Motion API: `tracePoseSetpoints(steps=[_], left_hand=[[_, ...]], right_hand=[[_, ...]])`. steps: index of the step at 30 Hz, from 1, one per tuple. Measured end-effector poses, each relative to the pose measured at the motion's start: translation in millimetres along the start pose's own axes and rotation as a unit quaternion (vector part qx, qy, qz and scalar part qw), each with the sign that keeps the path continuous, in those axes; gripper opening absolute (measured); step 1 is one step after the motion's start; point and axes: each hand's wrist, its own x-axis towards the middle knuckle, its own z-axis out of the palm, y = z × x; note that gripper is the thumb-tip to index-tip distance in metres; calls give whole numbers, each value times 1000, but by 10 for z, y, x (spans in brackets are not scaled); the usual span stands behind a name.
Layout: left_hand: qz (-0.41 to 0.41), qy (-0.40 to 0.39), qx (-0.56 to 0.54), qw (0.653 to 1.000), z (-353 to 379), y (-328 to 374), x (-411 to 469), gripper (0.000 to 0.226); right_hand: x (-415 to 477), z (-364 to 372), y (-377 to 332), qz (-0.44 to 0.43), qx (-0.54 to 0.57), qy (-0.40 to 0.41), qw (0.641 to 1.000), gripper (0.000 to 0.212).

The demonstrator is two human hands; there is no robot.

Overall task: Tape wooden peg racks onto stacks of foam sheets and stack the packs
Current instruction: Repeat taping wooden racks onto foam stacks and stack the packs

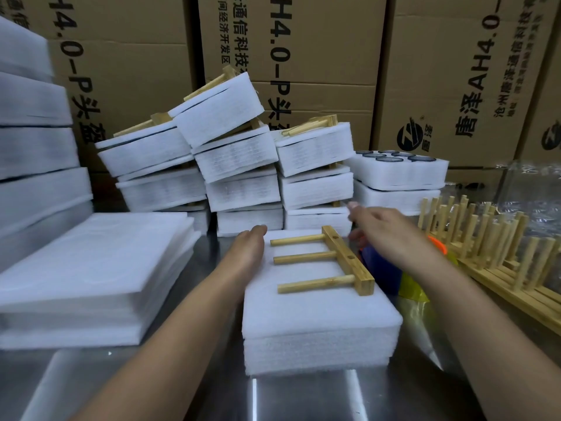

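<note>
- Stack of foam sheets (318, 323): it sits on the shiny metal table (288, 399), close by and in the middle.
- A wooden peg rack (343, 262) lies flat on top of the stack, on its far half. Its three pegs point left and its bar is on the right.
- The left hand (249, 247) rests against the far left edge of the stack. Its fingers are straight and it holds nothing.
- The right hand (382, 229) is just to the right of the rack, over a blue, orange and yellow thing (409, 287). It is a bit blurry, but its fingers reach out and nothing is in them.
- A wide pile of foam sheets (91, 268) lies on the left.
- A row of peg racks (485, 247) stands on the right with the pegs up.
- Behind, finished packs (243, 165) are piled up; the top ones tilt.
- Next to them, on the right, are foam trays (397, 174) with dark rings on top.
- Big cardboard boxes (318, 56) stand at the back.
</note>
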Motion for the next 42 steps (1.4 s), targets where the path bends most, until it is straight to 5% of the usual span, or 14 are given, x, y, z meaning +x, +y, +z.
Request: tracePoseSetpoints(steps=[3, 9, 14, 17, 21, 26, 30, 37, 42], left_hand=[[-13, 14, -16, 1000, 5, 21, -42, 40], [-20, 5, -26, 999, -20, 31, -52, 49], [-50, -52, -78, 994, -95, -1, -50, 60], [-65, -62, -106, 990, -138, -11, -13, 63], [-44, -30, -105, 993, -159, 22, -25, 59], [89, 44, -128, 987, -194, 120, -56, 35], [141, -67, -271, 950, -215, 210, -150, 18], [16, -287, -359, 888, -199, 321, -351, 80], [23, -315, -358, 879, -223, 334, -390, 78]], right_hand=[[79, -206, 159, 12, -126, 124, 984, 40], [94, -295, 374, 176, -270, -81, 943, 91], [111, -270, 391, 140, -284, -65, 946, 97], [123, -325, 394, 90, -216, -37, 972, 79], [110, -425, 297, -4, -2, 74, 997, 26], [-40, -576, 66, -74, 289, 166, 940, 28], [-151, -624, -65, -124, 456, 104, 875, 33], [-262, -582, -142, -177, 469, 1, 865, 32], [-281, -557, -139, -213, 434, -20, 875, 36]])
